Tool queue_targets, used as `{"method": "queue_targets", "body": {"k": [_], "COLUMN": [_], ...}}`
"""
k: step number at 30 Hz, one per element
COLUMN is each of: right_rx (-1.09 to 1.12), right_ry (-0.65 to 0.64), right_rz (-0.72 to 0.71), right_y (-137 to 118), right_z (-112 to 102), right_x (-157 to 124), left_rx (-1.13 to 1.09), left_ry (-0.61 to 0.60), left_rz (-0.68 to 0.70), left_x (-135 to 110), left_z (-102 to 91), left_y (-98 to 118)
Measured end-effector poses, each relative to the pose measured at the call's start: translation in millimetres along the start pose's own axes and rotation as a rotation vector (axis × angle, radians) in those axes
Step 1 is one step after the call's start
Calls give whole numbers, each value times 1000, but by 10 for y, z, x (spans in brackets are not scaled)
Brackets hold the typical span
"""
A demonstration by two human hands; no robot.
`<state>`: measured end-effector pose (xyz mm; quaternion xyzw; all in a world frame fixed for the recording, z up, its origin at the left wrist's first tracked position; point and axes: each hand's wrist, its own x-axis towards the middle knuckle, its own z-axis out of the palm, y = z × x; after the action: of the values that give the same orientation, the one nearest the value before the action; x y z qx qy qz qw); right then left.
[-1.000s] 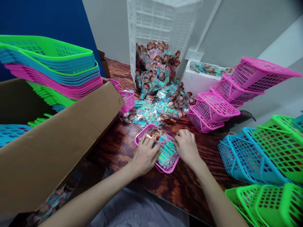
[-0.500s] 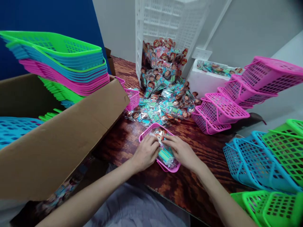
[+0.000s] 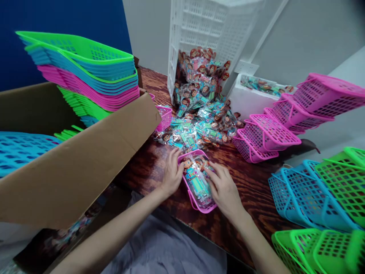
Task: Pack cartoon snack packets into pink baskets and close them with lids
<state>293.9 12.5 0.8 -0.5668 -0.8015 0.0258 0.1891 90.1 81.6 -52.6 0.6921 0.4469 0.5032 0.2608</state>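
A small pink basket [image 3: 189, 193] lies on the wooden table in front of me, packed with clear-wrapped packets [image 3: 198, 184] that bear a printed doll-like figure in turquoise. Against its left rim is my left hand [image 3: 172, 173], open, with fingers stretched forward and thumb close to the rim. My right hand [image 3: 225, 186] reaches over the right rim, its spread fingers resting on the packets. Beyond the basket spreads a loose heap of similar packets [image 3: 196, 129], spilling from a tipped white plastic crate [image 3: 174, 49].
On the left, a cardboard box [image 3: 94, 163] holds stacked colored baskets [image 3: 94, 82]. Filled-looking pink baskets [image 3: 270, 135], blue baskets [image 3: 302, 198] and green baskets [image 3: 322, 247] line the right side. A white foam box [image 3: 251, 97] of packets stands behind. The table's front edge runs below my arms.
My left hand has moved from over the packets out to the basket's left rim. The right hand has shifted slightly right, showing more of the packets. The view has turned slightly left.
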Motion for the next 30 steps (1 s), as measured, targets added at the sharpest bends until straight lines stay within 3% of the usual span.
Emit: {"method": "queue_targets", "body": {"k": [3, 6, 13, 18, 22, 26, 30], "right_rx": [25, 93, 38, 8, 25, 19, -65], "right_ry": [-21, -115, -168, -61, -160, -214, -145], "right_rz": [-67, -93, -74, -13, -89, -114, -88], "right_y": [-90, -162, -315, -387, -416, -428, -322], "right_z": [75, 133, 137, 151, 180, 173, 200], "right_x": [-78, -171, -256, -136, -59, -215, -462], "left_rx": [-136, -216, -201, -173, -169, -193, -238], "left_ry": [8, -4, 37, -14, 22, 67, 38], "left_rz": [-244, -331, -308, -279, -283, -308, -317], "left_x": [-158, -221, -171, -164, -177, -232, -242], "left_z": [101, 197, 207, 157, 182, 268, 509], "left_y": [-34, -60, -59, -107, -117, -49, 40]}}
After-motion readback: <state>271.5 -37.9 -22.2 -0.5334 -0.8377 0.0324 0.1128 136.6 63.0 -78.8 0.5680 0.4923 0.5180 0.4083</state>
